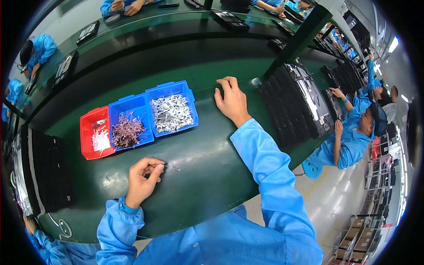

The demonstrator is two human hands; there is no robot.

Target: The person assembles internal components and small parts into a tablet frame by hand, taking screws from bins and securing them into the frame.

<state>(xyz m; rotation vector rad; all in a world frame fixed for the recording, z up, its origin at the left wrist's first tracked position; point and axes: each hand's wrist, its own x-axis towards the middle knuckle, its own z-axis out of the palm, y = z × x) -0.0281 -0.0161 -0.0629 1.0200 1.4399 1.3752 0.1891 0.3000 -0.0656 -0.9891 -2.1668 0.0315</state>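
My left hand (pixel 145 177) is above the near part of the green tabletop, thumb and forefinger pinched on a thin pale wire (pixel 172 168). The wire points right and ends in a tiny light tip. Farther off, my right hand (pixel 232 100) lies palm down with its fingers apart, and I see nothing in it. Between the hands and to the far left, three bins stand side by side: a red bin (pixel 85 140) with small white pieces (pixel 101 140), a blue bin (pixel 124 106) with tangled purple-brown wires (pixel 127 130), and another blue bin (pixel 166 89) with silver-white small parts (pixel 171 113).
Stacks of black panels stand at the right (pixel 285 106) and left (pixel 49 168) of the green table (pixel 194 194). A dark green post (pixel 298 39) rises at the far right. A person in blue (pixel 353 141) works at the right. A white cable (pixel 65 228) lies near left.
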